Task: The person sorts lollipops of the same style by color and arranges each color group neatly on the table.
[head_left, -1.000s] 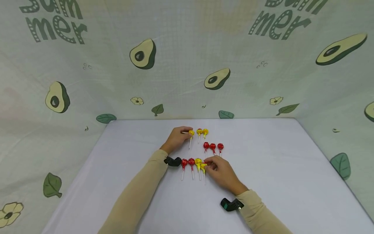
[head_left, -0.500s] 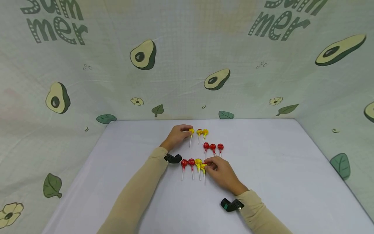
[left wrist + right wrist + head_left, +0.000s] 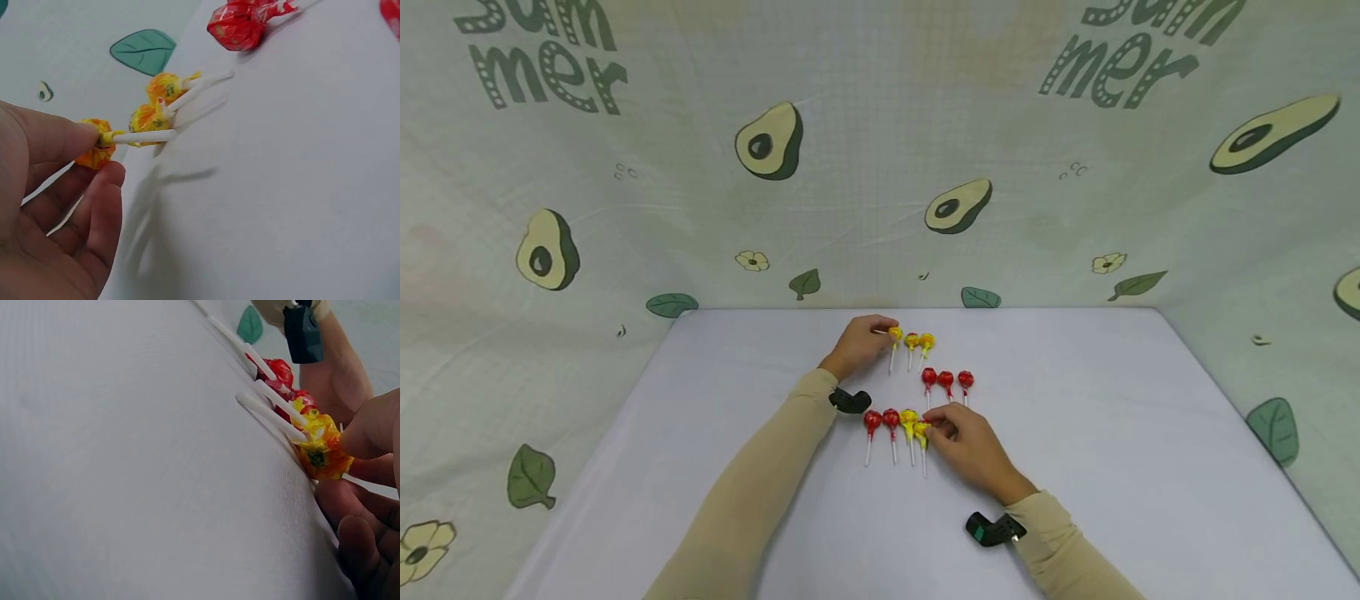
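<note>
My left hand (image 3: 862, 343) pinches a yellow-wrapped lollipop (image 3: 94, 157) by its head, between thumb and fingers, its white stick pointing toward me. Right beside it lie two more yellow lollipops (image 3: 149, 122) at the back of the table. Nearer to me, my right hand (image 3: 972, 442) pinches the head of another yellow lollipop (image 3: 325, 450), the rightmost of the front row. To its left in that row are a yellow lollipop (image 3: 908, 418) and two red lollipops (image 3: 882, 419).
Between the back and front rows lie three red lollipops (image 3: 946, 379), their sticks toward me. A white cloth covers the table (image 3: 1075, 400). Behind it hangs a curtain (image 3: 865, 150) printed with avocados and leaves. Each wrist wears a black band (image 3: 850, 402).
My left hand has shifted slightly right and away from me, bringing its yellow lollipop closer to the two beside it. The right hand stays in place on its lollipop.
</note>
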Available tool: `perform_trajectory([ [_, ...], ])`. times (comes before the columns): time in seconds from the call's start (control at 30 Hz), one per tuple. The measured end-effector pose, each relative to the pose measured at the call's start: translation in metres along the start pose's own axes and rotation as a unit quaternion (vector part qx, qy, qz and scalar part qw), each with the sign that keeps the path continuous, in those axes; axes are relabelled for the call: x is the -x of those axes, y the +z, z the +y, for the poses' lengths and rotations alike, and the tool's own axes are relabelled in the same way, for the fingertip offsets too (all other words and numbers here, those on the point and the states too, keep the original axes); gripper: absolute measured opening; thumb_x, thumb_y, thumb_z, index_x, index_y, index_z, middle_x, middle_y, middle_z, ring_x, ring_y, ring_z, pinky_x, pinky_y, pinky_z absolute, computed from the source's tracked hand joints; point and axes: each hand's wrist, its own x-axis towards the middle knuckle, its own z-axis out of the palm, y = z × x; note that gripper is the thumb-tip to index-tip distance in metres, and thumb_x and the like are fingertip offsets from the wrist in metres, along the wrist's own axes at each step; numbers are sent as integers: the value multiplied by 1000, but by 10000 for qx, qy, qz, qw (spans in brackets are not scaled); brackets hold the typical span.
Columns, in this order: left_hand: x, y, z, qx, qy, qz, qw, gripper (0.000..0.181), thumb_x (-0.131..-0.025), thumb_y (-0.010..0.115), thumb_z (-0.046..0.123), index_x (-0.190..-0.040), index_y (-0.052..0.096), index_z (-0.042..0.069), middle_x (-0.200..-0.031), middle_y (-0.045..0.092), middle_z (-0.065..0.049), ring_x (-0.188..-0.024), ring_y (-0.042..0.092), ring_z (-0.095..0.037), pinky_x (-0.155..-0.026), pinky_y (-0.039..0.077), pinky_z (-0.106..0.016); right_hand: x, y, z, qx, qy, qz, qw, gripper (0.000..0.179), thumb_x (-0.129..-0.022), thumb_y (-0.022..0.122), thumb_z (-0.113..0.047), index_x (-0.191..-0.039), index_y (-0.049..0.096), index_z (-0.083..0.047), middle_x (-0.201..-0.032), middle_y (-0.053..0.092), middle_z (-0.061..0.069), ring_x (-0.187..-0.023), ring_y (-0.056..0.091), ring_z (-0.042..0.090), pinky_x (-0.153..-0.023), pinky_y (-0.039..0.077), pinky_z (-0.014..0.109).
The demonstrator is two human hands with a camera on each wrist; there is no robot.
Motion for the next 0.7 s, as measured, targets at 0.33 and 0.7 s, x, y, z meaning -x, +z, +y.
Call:
perform_trajectory([
  [0.33, -7, 0, -1, -244, -237, 38, 9994, 27, -95, 68, 18, -122, 71, 14, -116, 68, -1, -108, 61, -18, -93, 49, -35, 0, 1, 2, -49, -5, -3, 10000, 14, -91, 72, -13, -105, 74, -15, -87, 60, -13, -76, 58, 4, -69, 50, 27],
  [0.7, -13, 4, -5, -73, -421, 31, 9991, 28, -93, 68, 16, -121, 70, 14, -117, 67, -1, -105, 60, -20, -94, 48, -38, -1, 0, 2, -60, -49, 7, 10000, 13, -92, 72, -14, -105, 74, -16, -88, 61, -14, -77, 58, 4, -70, 50, 27],
])
